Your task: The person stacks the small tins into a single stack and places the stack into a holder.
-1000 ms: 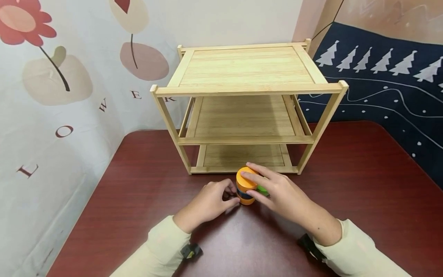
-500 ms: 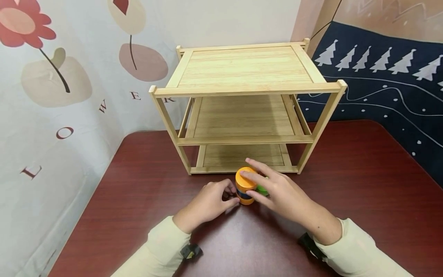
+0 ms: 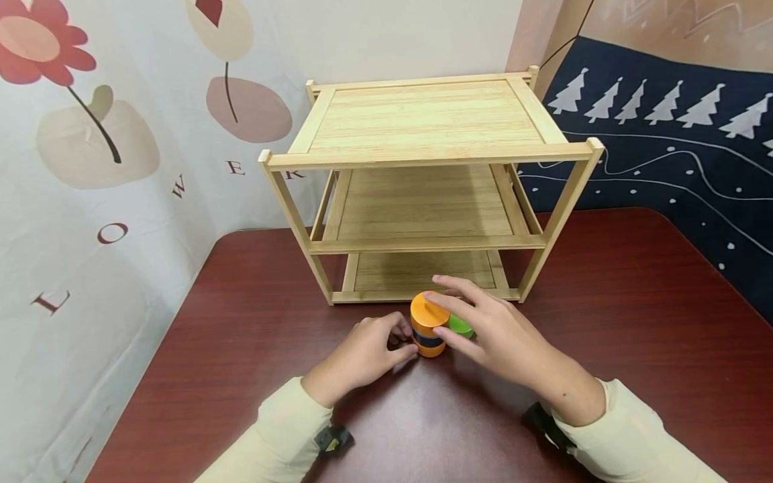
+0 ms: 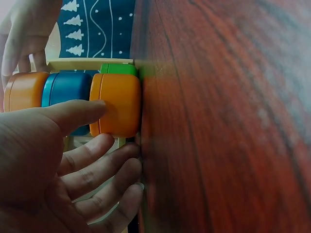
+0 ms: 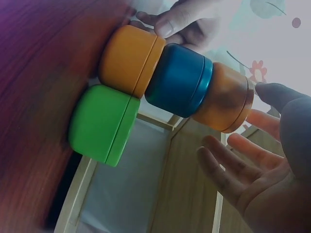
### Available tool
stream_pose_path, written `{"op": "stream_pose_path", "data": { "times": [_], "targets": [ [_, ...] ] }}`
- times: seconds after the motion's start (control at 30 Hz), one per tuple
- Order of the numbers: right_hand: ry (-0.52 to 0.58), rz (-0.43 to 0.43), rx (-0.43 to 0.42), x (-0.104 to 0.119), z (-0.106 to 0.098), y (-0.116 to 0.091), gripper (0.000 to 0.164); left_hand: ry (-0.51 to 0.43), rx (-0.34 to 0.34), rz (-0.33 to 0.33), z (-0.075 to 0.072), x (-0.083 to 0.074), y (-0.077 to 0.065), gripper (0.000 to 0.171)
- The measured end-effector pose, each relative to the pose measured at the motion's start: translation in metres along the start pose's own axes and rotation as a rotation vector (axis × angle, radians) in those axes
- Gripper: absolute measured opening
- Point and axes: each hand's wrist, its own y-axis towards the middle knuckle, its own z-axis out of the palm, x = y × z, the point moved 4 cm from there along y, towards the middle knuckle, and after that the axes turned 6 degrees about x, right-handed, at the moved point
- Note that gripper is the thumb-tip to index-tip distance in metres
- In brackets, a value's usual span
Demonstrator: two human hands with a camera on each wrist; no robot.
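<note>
Three small round lidded tins stand stacked on the table: an orange tin (image 3: 430,351) at the bottom, a blue tin (image 5: 177,80) in the middle and another orange tin (image 5: 222,97) on top. Beside the bottom one, touching it, is a green tin (image 5: 99,124). My left hand (image 3: 365,352) holds the bottom orange tin from the left, thumb on one side and index finger on the other. My right hand (image 3: 504,335) is spread at the top tin, thumb near its lid edge and the other fingers loosely extended, apart from it in the right wrist view.
Right behind the tins stands a light wooden shelf rack (image 3: 423,154) with three levels. The dark red table (image 3: 634,322) extends to both sides. A white wall hanging with flowers (image 3: 109,235) is on the left, a navy one with trees (image 3: 658,141) on the right.
My right hand has drawn slightly back to the right, its fingers coming off the top orange tin. More of the green tin shows. The stack and my left hand stay in place.
</note>
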Motion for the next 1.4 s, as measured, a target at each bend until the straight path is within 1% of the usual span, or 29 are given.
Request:
{"op": "stream_pose_path", "data": {
  "times": [0.27,0.5,0.73,1.1,1.4],
  "targets": [
    [-0.008,0.005,0.0,-0.002,-0.004,0.0,0.048,0.002,-0.006,0.002,0.0,-0.001,0.0,0.019],
    [0.001,-0.01,-0.037,-0.003,-0.007,0.0,0.045,-0.007,-0.006,0.001,-0.001,-0.002,0.0,0.019],
    [-0.009,-0.007,-0.048,-0.004,-0.009,0.0,0.044,-0.008,-0.006,-0.001,0.0,0.0,0.0,0.018],
    [-0.019,-0.002,-0.058,-0.007,-0.01,-0.001,0.044,-0.003,-0.01,0.001,0.001,0.0,0.001,0.018],
    [-0.027,-0.016,-0.066,-0.009,-0.011,0.001,0.043,-0.004,-0.013,0.001,0.001,0.001,0.0,0.017]
  ]
}}
